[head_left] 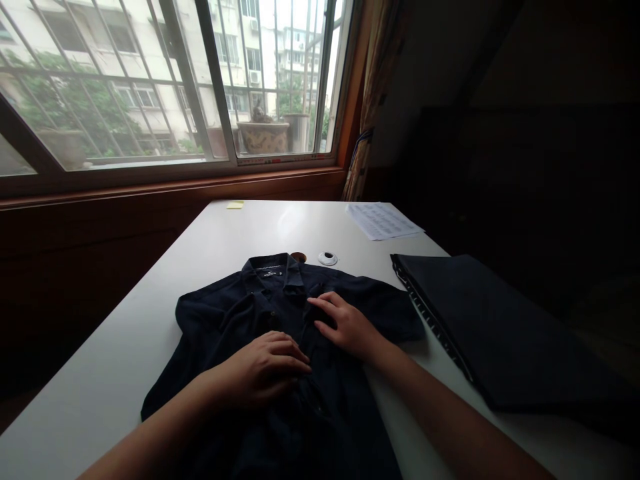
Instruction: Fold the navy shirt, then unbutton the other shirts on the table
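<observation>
A dark navy button-up shirt lies front side up on the table, its collar pointing toward the window and the front partly undone. My left hand rests on the shirt's front near the button edge, palm down with fingers stretched to the right; its thumb is hidden. A little higher and to the right, my right hand touches the chest of the shirt, its fingers slightly bent and apart. No cloth shows gripped in either hand. Dark fabric makes the folds under the fingertips hard to make out.
The white table carries a folded dark cloth item at the right, paper sheets at the far right and yellow sticky notes. A white ring-shaped piece sits beyond the collar. Behind stand a barred window and a tied curtain.
</observation>
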`<state>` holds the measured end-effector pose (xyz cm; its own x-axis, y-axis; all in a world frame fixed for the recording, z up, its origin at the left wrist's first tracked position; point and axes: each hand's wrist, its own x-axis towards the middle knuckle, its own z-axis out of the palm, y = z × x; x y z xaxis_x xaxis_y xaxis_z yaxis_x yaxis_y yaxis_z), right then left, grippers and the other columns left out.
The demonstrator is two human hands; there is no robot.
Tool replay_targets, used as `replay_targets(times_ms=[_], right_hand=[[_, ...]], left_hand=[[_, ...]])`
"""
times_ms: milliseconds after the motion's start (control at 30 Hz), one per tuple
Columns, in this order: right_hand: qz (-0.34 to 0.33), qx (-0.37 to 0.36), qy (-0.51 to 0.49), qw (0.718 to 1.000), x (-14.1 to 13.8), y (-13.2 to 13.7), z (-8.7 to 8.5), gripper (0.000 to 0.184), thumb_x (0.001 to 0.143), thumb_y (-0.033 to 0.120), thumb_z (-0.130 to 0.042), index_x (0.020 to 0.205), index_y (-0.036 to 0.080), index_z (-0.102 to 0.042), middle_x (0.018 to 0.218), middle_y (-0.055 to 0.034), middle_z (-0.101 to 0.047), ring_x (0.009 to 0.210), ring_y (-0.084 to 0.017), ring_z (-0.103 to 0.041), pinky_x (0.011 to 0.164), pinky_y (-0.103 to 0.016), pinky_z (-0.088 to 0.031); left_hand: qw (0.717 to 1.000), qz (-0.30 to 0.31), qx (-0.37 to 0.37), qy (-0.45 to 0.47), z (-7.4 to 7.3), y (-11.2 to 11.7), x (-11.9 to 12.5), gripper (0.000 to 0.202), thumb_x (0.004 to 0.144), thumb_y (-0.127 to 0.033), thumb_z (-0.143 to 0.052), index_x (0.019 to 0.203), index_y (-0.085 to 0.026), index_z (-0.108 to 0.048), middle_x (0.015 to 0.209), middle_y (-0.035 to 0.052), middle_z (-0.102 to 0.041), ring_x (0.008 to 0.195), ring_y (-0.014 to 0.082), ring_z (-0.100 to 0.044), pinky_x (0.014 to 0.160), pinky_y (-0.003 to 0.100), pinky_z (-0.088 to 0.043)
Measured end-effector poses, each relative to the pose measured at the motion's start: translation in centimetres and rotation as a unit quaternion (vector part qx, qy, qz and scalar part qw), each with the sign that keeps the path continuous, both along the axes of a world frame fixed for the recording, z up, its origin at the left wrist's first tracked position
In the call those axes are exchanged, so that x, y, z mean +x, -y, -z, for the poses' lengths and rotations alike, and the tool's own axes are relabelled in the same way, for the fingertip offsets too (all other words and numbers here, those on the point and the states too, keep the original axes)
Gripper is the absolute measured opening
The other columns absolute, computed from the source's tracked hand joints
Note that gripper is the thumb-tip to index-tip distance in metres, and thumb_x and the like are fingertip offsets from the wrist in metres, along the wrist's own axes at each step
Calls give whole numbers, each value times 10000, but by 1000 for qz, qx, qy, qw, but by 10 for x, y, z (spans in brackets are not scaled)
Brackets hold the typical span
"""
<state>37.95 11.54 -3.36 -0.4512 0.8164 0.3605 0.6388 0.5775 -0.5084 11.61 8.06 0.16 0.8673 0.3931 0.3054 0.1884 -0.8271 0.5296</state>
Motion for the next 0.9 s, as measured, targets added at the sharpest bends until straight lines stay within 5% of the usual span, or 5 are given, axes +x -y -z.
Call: replay_targets(times_ms=[233,433,567,700,900], right_hand=[[-19,25,-1,1000,1,-2,-3,136,857,139,-644,957,206,-708,967,-34,-633,826,-155,-649,775,-284,-538],[-78,11,-65,995,-2,6,-9,161,846,102,-641,975,193,-675,997,-48,-628,871,-166,-640,794,-293,-532],[-197,-49,-113,973,-12,19,-17,201,863,68,-625,1010,195,-677,1070,-65,-635,968,-171,-644,871,-302,-541],[-239,-97,-160,953,-16,24,-20,285,866,77,-644,1112,216,-678,1240,-88,-603,1171,-206,-591,1010,-361,-500],[-133,-191,-266,936,-6,13,-16,323,909,300,-666,1220,237,-610,1109,-50,-645,646,-94,-583,564,-234,-510]], left_hand=[[991,-101,-16,82,14,-9,-4,334,980,-129,-458,1232,-227,-654,1165,112,-676,1068,216,-651,903,363,-566],[968,-236,81,-22,28,-22,-11,626,889,-171,-631,1471,-311,-449,1453,94,-511,1355,313,-428,1105,562,-424],[964,-238,89,-79,31,-24,-14,743,896,-196,-646,1542,-346,-312,1512,82,-455,1335,303,-456,1105,546,-411],[960,-241,101,-105,33,-26,-13,635,907,-203,-637,1487,-336,-417,1367,74,-573,1203,287,-523,1018,497,-457],[957,-236,123,-113,33,-29,-12,338,904,-156,-605,1210,-289,-659,1164,66,-632,1013,246,-537,901,413,-476]])
